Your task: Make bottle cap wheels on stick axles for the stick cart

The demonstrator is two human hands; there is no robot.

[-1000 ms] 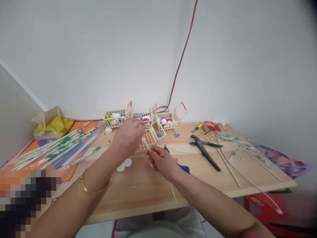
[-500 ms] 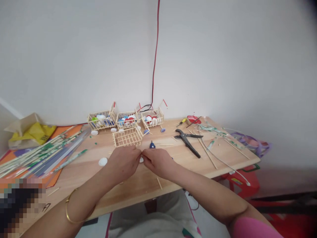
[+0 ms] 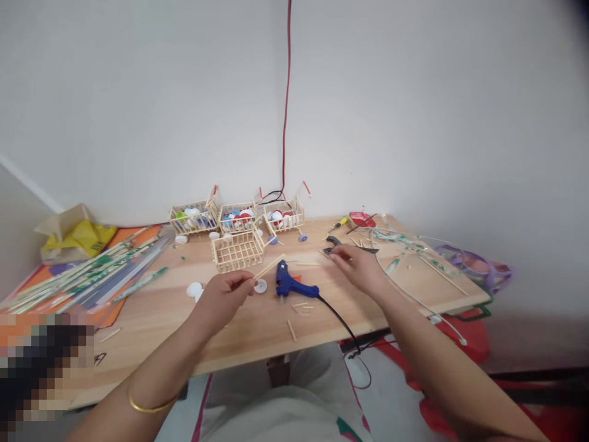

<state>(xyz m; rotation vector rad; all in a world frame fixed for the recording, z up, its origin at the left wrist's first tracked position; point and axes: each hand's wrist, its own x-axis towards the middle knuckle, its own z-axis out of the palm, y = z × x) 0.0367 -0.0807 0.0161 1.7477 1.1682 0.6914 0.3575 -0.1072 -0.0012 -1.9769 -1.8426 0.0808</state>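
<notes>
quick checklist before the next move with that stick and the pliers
1. Wooden stick held in the left hand: ok, pinched at its near end, far end pointing up and away.
2. Right hand on the black pliers: ok for contact; a full grip, cannot tell.
3. Blue glue gun out of the way: ok, it lies on the table between the hands, touched by neither.
4. Glue gun hot or plugged in: cannot tell.
5. Open stick basket undisturbed: ok, upright beyond the left hand.
6. Loose stick pieces near the table edge: not ok, scattered.
</notes>
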